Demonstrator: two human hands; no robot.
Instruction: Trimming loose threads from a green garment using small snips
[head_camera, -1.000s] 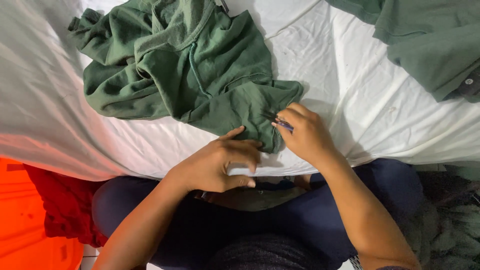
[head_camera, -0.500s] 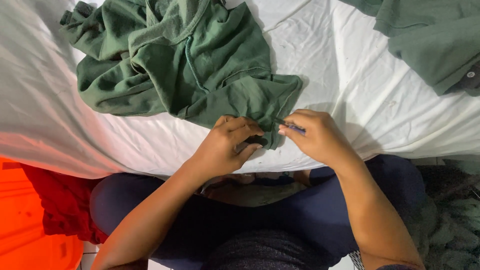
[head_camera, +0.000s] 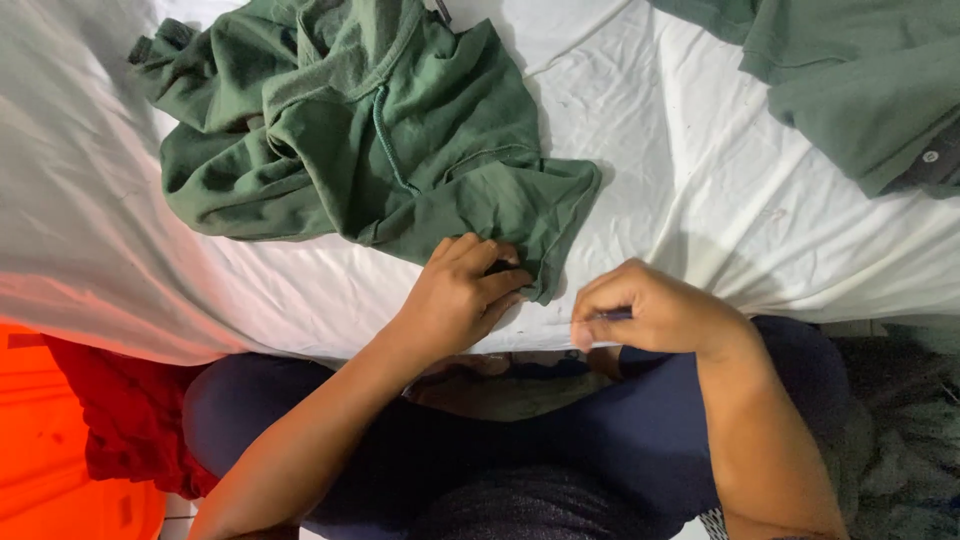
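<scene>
The green garment (head_camera: 370, 140) lies crumpled on the white sheet (head_camera: 700, 200), its bulk toward the far left of the bed and one flat corner running down to the near edge, right in front of you. That corner is what your left hand (head_camera: 455, 295) has: the fingers curl over the hem and pinch it against the sheet, so the cloth stretches away from the grip up and to the left. Your right hand (head_camera: 650, 310) sits just beside it to the right, apart from the cloth, fingertips closed narrowly on a small thin dark object (head_camera: 615, 314), possibly a needle or a pen; the view is too coarse to tell which. So the left hand is the one on the fabric, and the right must travel left to meet the hem.

The pinched part of the hem is hidden under your left fingers. A second green garment (head_camera: 860, 90) at the far right corner is cut off by the frame. A red cloth (head_camera: 120, 430) lies below the bed's near edge at left.
</scene>
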